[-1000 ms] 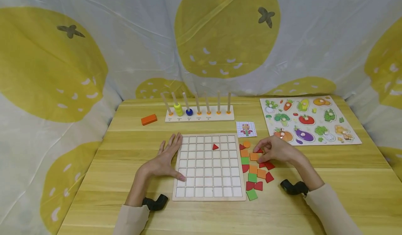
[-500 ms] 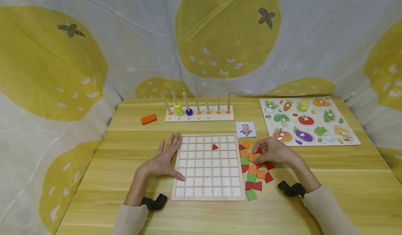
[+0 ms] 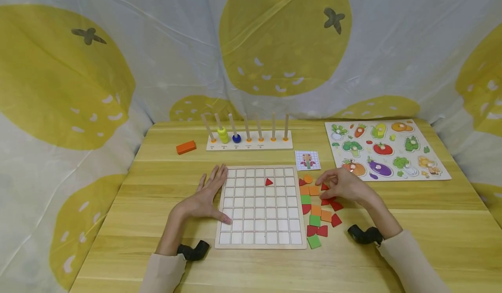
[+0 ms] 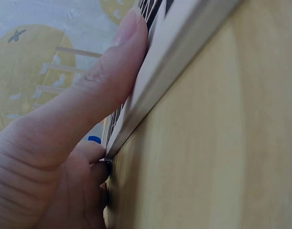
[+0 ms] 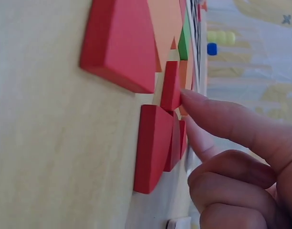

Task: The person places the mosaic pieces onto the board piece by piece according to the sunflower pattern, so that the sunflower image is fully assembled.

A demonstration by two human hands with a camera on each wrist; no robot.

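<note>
Looks like the tile-picking step for the grid board (image 3: 255,219): the left hand (image 3: 201,200) lies spread along its left edge, while the right hand (image 3: 347,186) is at the loose tiles (image 3: 316,210) just right of it, thumb and index apart, no pinch I can see. Next probably needs a clean pinch, and crowded neighbours could get bumped; pattern card (image 3: 307,160), peg stand (image 3: 270,146) and veggie puzzle (image 3: 398,147) sit farther back.

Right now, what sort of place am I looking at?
Probably a tabletop play or learning corner: printed cloth hangs behind a wooden table that holds a grid board and a vegetable puzzle.
</note>
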